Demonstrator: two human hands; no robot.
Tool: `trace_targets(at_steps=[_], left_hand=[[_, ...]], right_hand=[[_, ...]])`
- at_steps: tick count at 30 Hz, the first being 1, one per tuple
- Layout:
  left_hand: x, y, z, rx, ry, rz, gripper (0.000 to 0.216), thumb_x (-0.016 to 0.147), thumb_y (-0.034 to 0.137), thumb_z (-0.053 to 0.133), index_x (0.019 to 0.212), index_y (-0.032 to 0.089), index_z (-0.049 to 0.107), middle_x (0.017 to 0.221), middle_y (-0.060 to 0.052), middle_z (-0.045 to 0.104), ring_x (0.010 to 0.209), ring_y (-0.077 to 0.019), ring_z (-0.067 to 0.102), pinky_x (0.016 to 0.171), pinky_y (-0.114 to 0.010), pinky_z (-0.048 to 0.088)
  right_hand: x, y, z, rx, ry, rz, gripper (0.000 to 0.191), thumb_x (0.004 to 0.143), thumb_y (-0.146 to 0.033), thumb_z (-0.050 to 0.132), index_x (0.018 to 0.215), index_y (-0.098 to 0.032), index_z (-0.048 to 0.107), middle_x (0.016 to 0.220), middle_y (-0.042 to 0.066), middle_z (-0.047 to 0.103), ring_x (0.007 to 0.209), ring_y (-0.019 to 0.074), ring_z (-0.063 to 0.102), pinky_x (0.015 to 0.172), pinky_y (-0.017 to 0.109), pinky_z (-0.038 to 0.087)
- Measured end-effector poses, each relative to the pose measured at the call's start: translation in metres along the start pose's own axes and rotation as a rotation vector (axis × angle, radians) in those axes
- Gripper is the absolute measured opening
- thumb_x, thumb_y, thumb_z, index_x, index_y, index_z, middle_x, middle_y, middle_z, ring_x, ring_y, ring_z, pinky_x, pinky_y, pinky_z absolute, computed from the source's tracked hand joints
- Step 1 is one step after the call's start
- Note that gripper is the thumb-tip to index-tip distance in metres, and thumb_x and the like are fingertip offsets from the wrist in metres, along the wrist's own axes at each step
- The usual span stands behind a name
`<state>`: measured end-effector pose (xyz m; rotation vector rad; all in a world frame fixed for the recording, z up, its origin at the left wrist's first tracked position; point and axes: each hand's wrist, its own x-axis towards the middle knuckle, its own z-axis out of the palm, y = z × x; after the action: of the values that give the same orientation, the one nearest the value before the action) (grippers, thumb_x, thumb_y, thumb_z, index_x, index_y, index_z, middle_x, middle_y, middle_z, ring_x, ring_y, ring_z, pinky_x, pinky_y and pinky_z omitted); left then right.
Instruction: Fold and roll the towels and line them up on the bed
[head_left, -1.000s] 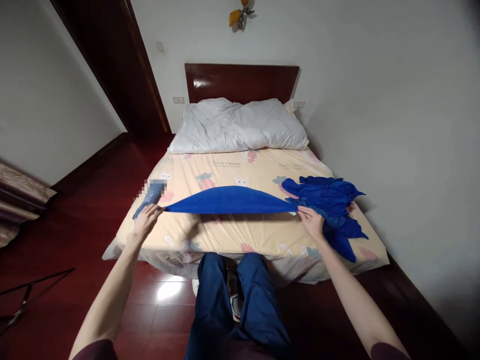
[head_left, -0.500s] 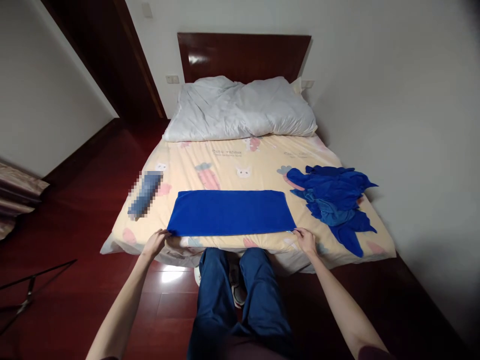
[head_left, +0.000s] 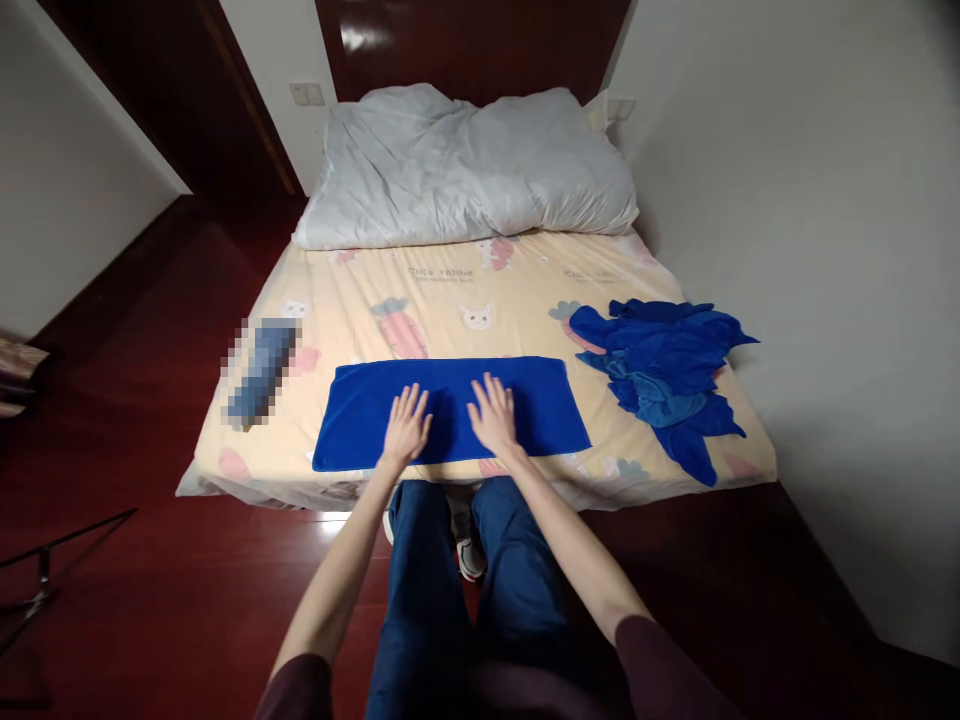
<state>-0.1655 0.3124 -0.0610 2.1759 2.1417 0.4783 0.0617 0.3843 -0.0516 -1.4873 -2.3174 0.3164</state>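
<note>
A blue towel [head_left: 360, 410] lies flat as a wide rectangle near the front edge of the bed. Over its middle, slightly left, is my left hand [head_left: 408, 425], fingers stretched and palm down. To the right of it my right hand [head_left: 493, 412] is also palm down with its fingers spread, above or on the same cloth. Whether the palms press on the fabric or hover just over it I cannot tell. Neither hand grips anything.
A heap of crumpled blue cloths [head_left: 667, 370] lies at the bed's right side. On the left is a pixelated blue-grey object [head_left: 264, 370]. A folded white quilt [head_left: 472, 180] lies by the headboard [head_left: 480, 50]. A thin black stand [head_left: 43, 565] is on the floor at left.
Both hands have let go of the towel's near corners and moved inward over its middle, fingers now spread. The camera view has shifted closer to the bed.
</note>
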Motion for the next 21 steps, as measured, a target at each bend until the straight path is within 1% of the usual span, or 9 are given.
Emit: trace_targets(at_steps=[1, 3, 6, 9, 14, 16, 17, 19, 21], left_hand=[[0.002, 0.015, 0.017, -0.009, -0.022, 0.007, 0.061, 0.105, 0.034, 0.037, 0.162, 0.013, 0.040, 0.173, -0.013, 0.028, 0.163, -0.0303, 0.021, 0.132, -0.051, 0.024], [-0.002, 0.032, 0.050, -0.011, -0.067, 0.000, 0.062, 0.103, 0.026, 0.036, 0.163, 0.011, 0.038, 0.171, -0.014, 0.033, 0.162, -0.0287, 0.024, 0.132, -0.051, 0.024], [-0.014, 0.032, 0.081, -0.014, -0.068, -0.017, 0.064, 0.100, 0.022, 0.036, 0.164, 0.013, 0.037, 0.170, -0.012, 0.034, 0.162, -0.0267, 0.024, 0.133, -0.052, 0.021], [-0.016, 0.028, 0.089, -0.037, -0.051, -0.016, 0.063, 0.102, 0.025, 0.034, 0.163, 0.013, 0.038, 0.172, -0.011, 0.029, 0.163, -0.0258, 0.020, 0.134, -0.051, 0.017], [-0.009, 0.031, 0.082, -0.086, -0.063, -0.018, 0.062, 0.103, 0.027, 0.032, 0.163, 0.014, 0.038, 0.172, -0.010, 0.029, 0.163, -0.0254, 0.022, 0.134, -0.051, 0.018], [-0.014, 0.018, 0.072, -0.092, -0.065, -0.019, 0.061, 0.105, 0.033, 0.033, 0.163, 0.017, 0.040, 0.172, -0.009, 0.029, 0.162, -0.0259, 0.023, 0.134, -0.051, 0.018], [-0.019, 0.006, 0.065, -0.086, -0.058, -0.039, 0.061, 0.105, 0.038, 0.034, 0.162, 0.018, 0.041, 0.173, -0.009, 0.029, 0.162, -0.0267, 0.023, 0.133, -0.051, 0.017], [-0.035, -0.029, 0.048, -0.056, -0.028, -0.133, 0.064, 0.105, 0.046, 0.035, 0.162, 0.019, 0.041, 0.173, -0.009, 0.027, 0.163, -0.0290, 0.021, 0.133, -0.053, 0.016], [-0.054, -0.069, 0.031, -0.014, 0.014, -0.269, 0.067, 0.105, 0.049, 0.034, 0.164, 0.017, 0.038, 0.174, -0.012, 0.024, 0.163, -0.0311, 0.019, 0.133, -0.056, 0.015]], right_hand=[[0.004, -0.018, 0.018, 0.015, -0.064, -0.043, 0.058, 0.106, -0.033, 0.039, 0.162, -0.019, 0.042, 0.175, 0.010, 0.023, 0.162, 0.0329, 0.021, 0.130, 0.060, 0.015], [0.004, -0.038, 0.050, 0.035, -0.207, -0.084, 0.059, 0.105, -0.026, 0.037, 0.164, -0.020, 0.040, 0.175, 0.010, 0.024, 0.163, 0.0300, 0.019, 0.131, 0.059, 0.012], [-0.006, -0.037, 0.077, 0.045, -0.279, -0.082, 0.060, 0.106, -0.024, 0.033, 0.166, -0.020, 0.035, 0.175, 0.008, 0.023, 0.164, 0.0262, 0.016, 0.133, 0.056, 0.009], [-0.009, -0.028, 0.082, 0.045, -0.257, -0.072, 0.060, 0.108, -0.027, 0.030, 0.167, -0.020, 0.031, 0.176, 0.006, 0.021, 0.165, 0.0240, 0.014, 0.133, 0.054, 0.007], [-0.005, -0.027, 0.078, 0.045, -0.246, -0.094, 0.059, 0.109, -0.031, 0.029, 0.167, -0.019, 0.033, 0.176, 0.006, 0.021, 0.165, 0.0233, 0.016, 0.134, 0.052, 0.008], [-0.006, -0.011, 0.071, 0.033, -0.241, -0.118, 0.061, 0.109, -0.038, 0.031, 0.166, -0.017, 0.033, 0.176, 0.007, 0.021, 0.164, 0.0233, 0.017, 0.134, 0.051, 0.009], [-0.006, 0.005, 0.064, 0.022, -0.239, -0.113, 0.063, 0.109, -0.043, 0.032, 0.166, -0.017, 0.033, 0.176, 0.008, 0.021, 0.164, 0.0236, 0.017, 0.134, 0.051, 0.009], [-0.010, 0.053, 0.046, -0.020, -0.228, -0.030, 0.068, 0.108, -0.049, 0.031, 0.167, -0.015, 0.032, 0.175, 0.009, 0.022, 0.164, 0.0248, 0.018, 0.134, 0.052, 0.009], [-0.018, 0.110, 0.024, -0.089, -0.185, 0.158, 0.069, 0.108, -0.047, 0.027, 0.166, -0.011, 0.032, 0.175, 0.011, 0.023, 0.164, 0.0261, 0.018, 0.133, 0.053, 0.011]])
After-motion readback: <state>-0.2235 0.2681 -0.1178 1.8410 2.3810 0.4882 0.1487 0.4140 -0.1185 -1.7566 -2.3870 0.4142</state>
